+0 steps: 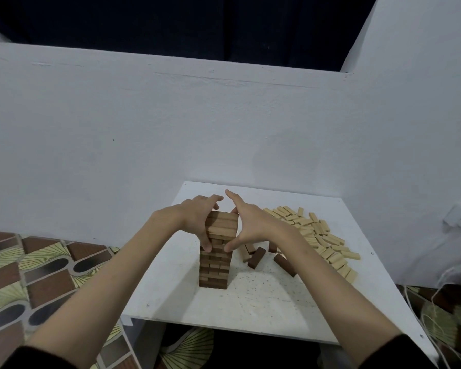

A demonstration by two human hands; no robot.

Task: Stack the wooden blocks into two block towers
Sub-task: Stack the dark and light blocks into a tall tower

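Head view: a white table [264,310] stands against a white wall [171,129], over a patterned floor [37,267].

Tower: one tower [215,258] of brown blocks stands upright on the table, left of centre. Its layers alternate in direction. The upper layers look lighter than the lower ones.

Left hand [197,222]: placed against the left side of the tower's upper part. The fingers are spread and bent around the stack, with fingertips on the near-left face and over the top edge. It clasps the tower rather than any single block.

Right hand [250,225]: placed against the right side of the tower's upper part. The thumb presses the near-right face lower down; the index finger points up and away above the top layer. The remaining fingers are behind the stack and cannot be seen clearly. The two hands bracket the tower between them.

Loose blocks: a few brown blocks [257,258] lie on the table just right of the tower, one tilted. A large pile of pale blocks [317,235] is spread along the table's right side, well apart from the tower.

Both sleeves are dark, at the bottom corners of the view.
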